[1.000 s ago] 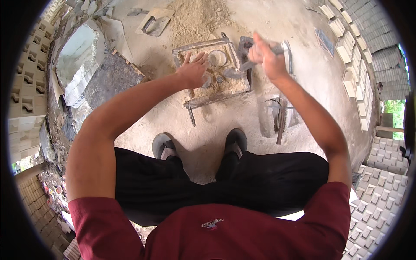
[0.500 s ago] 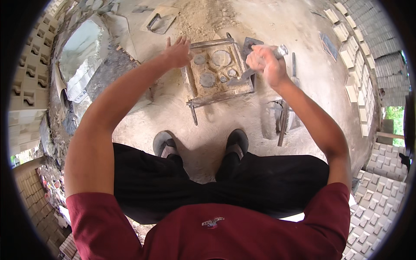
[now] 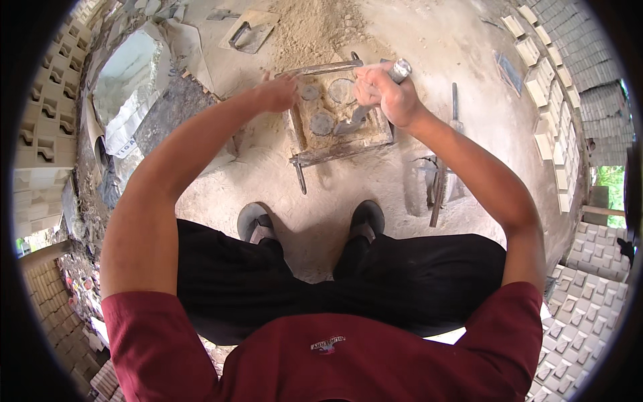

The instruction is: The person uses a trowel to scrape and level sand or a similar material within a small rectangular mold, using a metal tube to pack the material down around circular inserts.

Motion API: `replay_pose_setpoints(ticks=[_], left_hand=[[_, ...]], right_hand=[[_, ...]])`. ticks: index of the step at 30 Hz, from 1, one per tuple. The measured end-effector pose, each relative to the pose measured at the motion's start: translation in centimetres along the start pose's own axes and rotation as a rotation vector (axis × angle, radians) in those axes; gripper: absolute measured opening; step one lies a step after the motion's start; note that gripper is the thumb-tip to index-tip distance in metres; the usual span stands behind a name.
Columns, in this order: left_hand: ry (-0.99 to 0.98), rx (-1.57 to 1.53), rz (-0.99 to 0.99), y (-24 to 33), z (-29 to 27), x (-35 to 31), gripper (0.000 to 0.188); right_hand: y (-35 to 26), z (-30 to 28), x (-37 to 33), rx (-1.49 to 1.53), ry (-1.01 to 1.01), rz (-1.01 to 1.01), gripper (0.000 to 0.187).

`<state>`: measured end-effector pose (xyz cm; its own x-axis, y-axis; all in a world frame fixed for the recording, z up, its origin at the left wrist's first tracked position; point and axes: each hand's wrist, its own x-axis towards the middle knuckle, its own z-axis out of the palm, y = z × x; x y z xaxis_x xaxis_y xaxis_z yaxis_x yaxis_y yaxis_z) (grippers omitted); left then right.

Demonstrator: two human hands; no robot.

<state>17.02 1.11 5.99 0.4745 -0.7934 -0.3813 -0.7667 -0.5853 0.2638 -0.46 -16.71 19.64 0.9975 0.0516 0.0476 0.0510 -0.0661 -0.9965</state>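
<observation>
A wooden moulding frame (image 3: 328,153) lies on the floor in front of my feet, filled with packed sand. Several round grey discs, among them one near its lower middle (image 3: 322,124), are set in that sand. My right hand (image 3: 388,94) is closed round the handle of a trowel (image 3: 351,123), whose blade points down to the sand beside the discs. Part of the frame's far right corner is behind this hand. At the frame's upper left edge is my left hand (image 3: 276,92), slightly blurred, its fingers stretched out and holding nothing.
Loose sand (image 3: 318,37) is heaped beyond the frame. A float with a handle (image 3: 249,31) lies far left, near a torn sack (image 3: 127,87). Right of the frame are a long-handled tool (image 3: 455,107) and a bar (image 3: 437,191). Stacked pale blocks (image 3: 552,114) line the right side.
My right hand has moved left with the trowel, bringing the blade further over the sand. My left hand has lowered slightly, its fingers less spread. The frame has not moved.
</observation>
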Motion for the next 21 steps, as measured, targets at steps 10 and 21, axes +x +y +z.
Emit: replay_pose_setpoints(ticks=[10, 21], left_hand=[[0.152, -0.027, 0.235, 2.4, 4.5, -3.6, 0.07], [0.443, -0.142, 0.102, -1.9, 0.4, -1.8, 0.073]], right_hand=[[-1.7, -0.2, 2.6, 0.15, 0.105, -0.177, 0.044], [1.1, 2.6, 7.0, -0.011, -0.156, -0.17, 0.04]])
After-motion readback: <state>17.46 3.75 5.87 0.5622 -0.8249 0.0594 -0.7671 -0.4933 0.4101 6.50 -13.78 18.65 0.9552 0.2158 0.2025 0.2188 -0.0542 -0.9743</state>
